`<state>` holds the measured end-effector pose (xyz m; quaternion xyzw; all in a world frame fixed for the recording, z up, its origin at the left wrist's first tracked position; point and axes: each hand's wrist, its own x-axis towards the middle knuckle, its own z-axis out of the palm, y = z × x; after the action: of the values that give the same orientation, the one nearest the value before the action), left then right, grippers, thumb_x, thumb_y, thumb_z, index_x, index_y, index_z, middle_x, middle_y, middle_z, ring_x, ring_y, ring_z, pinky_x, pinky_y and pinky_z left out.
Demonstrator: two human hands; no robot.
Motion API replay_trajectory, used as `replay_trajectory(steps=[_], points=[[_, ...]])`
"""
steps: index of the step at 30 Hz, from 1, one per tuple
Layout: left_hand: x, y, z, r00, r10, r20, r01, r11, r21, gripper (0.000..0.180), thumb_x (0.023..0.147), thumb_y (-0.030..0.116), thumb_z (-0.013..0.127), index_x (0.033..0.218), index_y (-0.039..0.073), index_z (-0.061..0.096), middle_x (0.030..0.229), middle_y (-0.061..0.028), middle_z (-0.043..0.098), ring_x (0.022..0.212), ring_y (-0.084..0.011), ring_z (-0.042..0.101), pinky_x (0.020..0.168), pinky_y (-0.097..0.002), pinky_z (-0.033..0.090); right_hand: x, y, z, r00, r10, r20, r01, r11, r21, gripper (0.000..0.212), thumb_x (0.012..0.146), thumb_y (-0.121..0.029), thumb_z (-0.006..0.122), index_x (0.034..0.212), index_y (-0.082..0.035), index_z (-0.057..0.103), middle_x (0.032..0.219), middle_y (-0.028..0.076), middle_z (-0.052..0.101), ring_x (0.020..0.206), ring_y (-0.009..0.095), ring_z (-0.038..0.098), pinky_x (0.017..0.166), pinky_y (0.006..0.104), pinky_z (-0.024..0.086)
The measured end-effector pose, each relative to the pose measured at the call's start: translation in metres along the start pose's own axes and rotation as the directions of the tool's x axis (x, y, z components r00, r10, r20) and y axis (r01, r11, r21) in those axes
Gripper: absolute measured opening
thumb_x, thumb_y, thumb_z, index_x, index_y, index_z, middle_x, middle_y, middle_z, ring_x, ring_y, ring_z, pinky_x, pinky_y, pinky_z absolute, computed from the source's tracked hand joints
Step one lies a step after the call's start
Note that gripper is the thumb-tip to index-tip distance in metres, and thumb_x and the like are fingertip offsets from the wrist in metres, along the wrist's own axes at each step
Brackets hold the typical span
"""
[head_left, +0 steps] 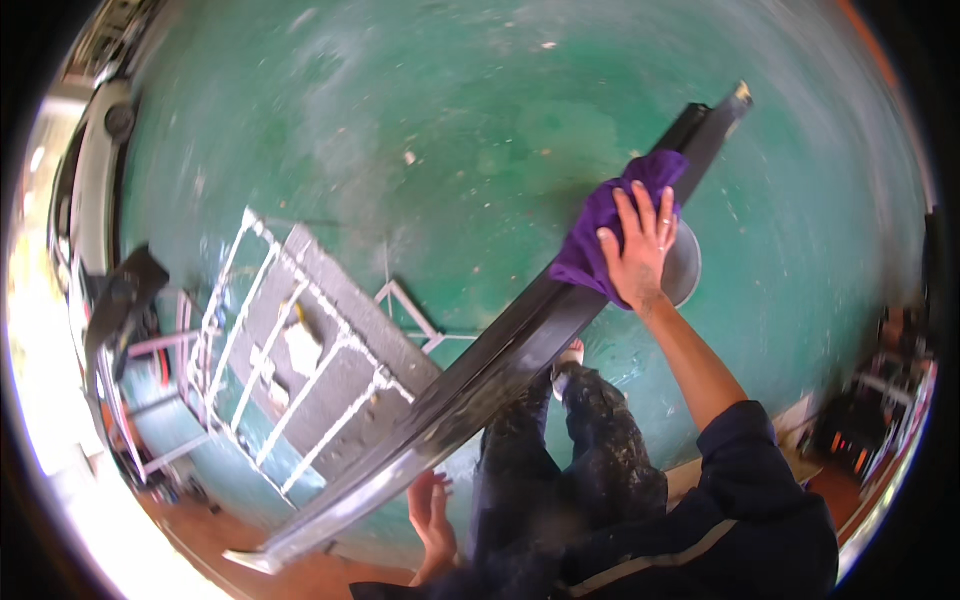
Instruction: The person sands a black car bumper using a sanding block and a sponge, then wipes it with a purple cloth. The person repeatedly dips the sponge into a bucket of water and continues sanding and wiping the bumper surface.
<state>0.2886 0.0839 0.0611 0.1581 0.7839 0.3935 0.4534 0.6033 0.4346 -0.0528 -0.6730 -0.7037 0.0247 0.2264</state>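
A long dark car trim panel (pixel 480 370), with a glossy lower side, runs diagonally from the lower left to the upper right in front of my legs. My right hand (pixel 640 245) lies flat with fingers spread on a purple cloth (pixel 590 250), pressing it against the panel's upper right part. The cloth drapes over both sides of the panel. My left hand (pixel 432 515) is beside the panel's lower part, fingers apart and loosely bent, holding nothing; whether it touches the panel I cannot tell.
A grey bucket (pixel 685 265) sits under the panel beside my right hand. Left of the panel is a white-coated metal rack (pixel 265 380) by a grey board (pixel 370 335). A curved dark part (pixel 125 290) on a stand and a car (pixel 95 180) are farther left, on the green floor (pixel 480 130).
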Motion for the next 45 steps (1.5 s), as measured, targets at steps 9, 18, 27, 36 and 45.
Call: replay_trajectory(steps=[9, 18, 27, 36, 45], points=[[0.004, -0.132, -0.092, 0.956, -0.291, 0.042, 0.168, 0.426, -0.889, 0.087, 0.091, 0.074, 0.055, 0.157, 0.021, 0.033, 0.162, -0.0152, 0.032, 0.145, -0.0408, 0.039, 0.118, -0.0618, 0.033, -0.112, -0.148, 0.018, 0.939, -0.328, 0.098, 0.293, 0.918, 0.268, 0.060, 0.092, -0.050, 0.057, 0.129, -0.003, 0.064, 0.142, 0.016, 0.053, 0.148, 0.041, 0.032, 0.116, 0.0636, 0.016], [0.021, -0.189, -0.127, 0.977, -0.208, -0.046, 0.098, 0.631, -0.769, 0.083, 0.092, 0.077, 0.049, 0.156, 0.028, 0.029, 0.153, -0.0079, 0.039, 0.133, -0.0351, 0.045, 0.111, -0.0597, 0.038, -0.250, -0.287, -0.010, 0.901, -0.396, 0.179, 0.263, 0.825, 0.500, 0.080, 0.095, -0.067, 0.046, 0.138, -0.001, 0.061, 0.154, 0.019, 0.046, 0.152, 0.041, 0.025, 0.120, 0.0609, 0.001], [0.041, -0.195, -0.197, 0.979, 0.005, 0.203, 0.168, 0.538, -0.826, 0.099, 0.082, 0.087, 0.048, 0.156, 0.022, 0.036, 0.158, -0.0043, 0.039, 0.145, -0.0270, 0.040, 0.115, -0.0551, 0.039, -0.334, -0.380, -0.011, 0.718, -0.682, 0.141, 0.510, 0.652, 0.561, 0.083, 0.086, -0.056, 0.069, 0.148, -0.005, 0.051, 0.159, 0.017, 0.043, 0.152, 0.032, 0.034, 0.115, 0.0631, 0.023], [0.062, -0.188, -0.215, 0.940, 0.292, 0.176, 0.039, 0.423, -0.905, 0.093, 0.094, 0.082, 0.032, 0.164, 0.022, 0.022, 0.169, -0.0010, 0.025, 0.153, -0.0233, 0.028, 0.127, -0.0440, 0.020, -0.379, -0.424, 0.010, 0.462, -0.876, 0.141, 0.667, 0.448, 0.596, 0.090, 0.070, -0.048, 0.083, 0.148, -0.012, 0.053, 0.157, 0.011, 0.047, 0.146, 0.026, 0.042, 0.117, 0.0578, 0.027], [0.062, -0.201, -0.217, 0.975, -0.186, 0.119, 0.178, 0.343, -0.922, 0.108, 0.078, 0.094, 0.044, 0.155, 0.019, 0.039, 0.156, -0.0102, 0.045, 0.140, -0.0372, 0.044, 0.109, -0.0588, 0.045, -0.232, -0.261, -0.011, 0.484, -0.874, -0.032, 0.868, 0.476, 0.140, 0.053, 0.072, -0.047, 0.066, 0.109, -0.010, 0.073, 0.120, 0.009, 0.061, 0.115, 0.029, 0.059, 0.093, 0.0524, 0.039]])
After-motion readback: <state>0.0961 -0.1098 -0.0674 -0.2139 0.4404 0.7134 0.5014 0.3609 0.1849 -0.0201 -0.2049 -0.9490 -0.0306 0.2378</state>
